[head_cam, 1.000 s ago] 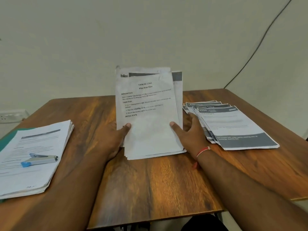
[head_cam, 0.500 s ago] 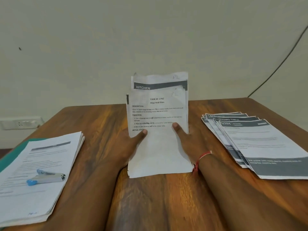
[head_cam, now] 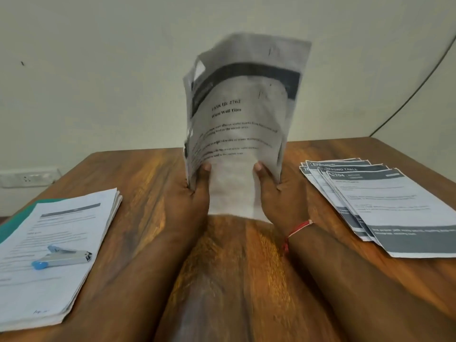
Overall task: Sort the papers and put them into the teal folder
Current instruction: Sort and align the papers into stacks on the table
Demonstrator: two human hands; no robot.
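Currently left hand (head_cam: 195,193) and right hand (head_cam: 277,193) pinch the white printed paper sheaf (head_cam: 237,119) by its lower side edges, upright between them. Seems light, limp, top curling; grip low, both sides. Flat teal folder (head_cam: 14,224) lies well left of left hand.

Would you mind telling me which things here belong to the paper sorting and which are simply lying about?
Part of the job:
- held papers, gripped upright by the left hand and right hand
- stacked papers lying on the teal folder
- fanned papers on the right

Lying about:
- stapler on the stacked papers
- wall socket
- cable
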